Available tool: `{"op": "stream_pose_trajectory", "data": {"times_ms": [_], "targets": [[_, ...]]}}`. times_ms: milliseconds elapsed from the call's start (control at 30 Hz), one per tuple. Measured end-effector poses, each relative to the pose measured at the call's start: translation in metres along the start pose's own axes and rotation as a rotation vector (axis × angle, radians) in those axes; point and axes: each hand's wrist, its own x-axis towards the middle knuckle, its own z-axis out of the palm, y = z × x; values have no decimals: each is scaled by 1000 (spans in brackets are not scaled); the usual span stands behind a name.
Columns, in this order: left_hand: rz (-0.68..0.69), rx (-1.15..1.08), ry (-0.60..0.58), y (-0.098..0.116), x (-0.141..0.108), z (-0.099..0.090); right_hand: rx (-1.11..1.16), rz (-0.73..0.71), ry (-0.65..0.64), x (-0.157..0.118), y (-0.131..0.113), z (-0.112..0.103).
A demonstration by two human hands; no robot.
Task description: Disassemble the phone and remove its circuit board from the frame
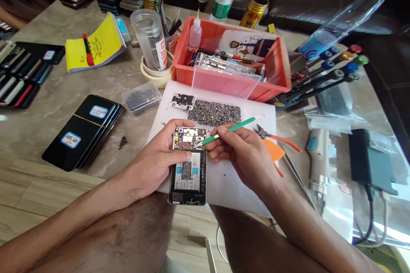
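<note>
An opened phone (187,175), its battery and circuit board exposed, is gripped by my left hand (160,158), with the thumb across the top of the battery. My right hand (241,149) pinches a green-handled pry tool (241,125), whose metal tip touches or hovers just over the board near the phone's upper part. Under the phone's upper part lies a white mat (237,192). Past the phone on the mat are a pile of tiny screws (214,113) and a loose black and white phone part (182,101).
An orange-red bin (269,89) of tools stands behind the mat. Pliers (285,140) and an orange pick (272,151) lie right of my right hand. Stacked phones (80,132) are at left, beyond them a yellow notebook (102,47). Screwdrivers (326,74) stand at right; another person sits opposite.
</note>
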Motion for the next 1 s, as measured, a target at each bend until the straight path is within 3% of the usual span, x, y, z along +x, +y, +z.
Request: {"op": "stream_pose_trajectory", "data": {"times_ms": [733, 1000], "targets": [[0, -36, 51, 2, 1, 1, -103, -109, 52, -1, 1, 1], [-1, -28, 29, 3, 0, -1, -80, -131, -56, -2, 4, -10]]}}
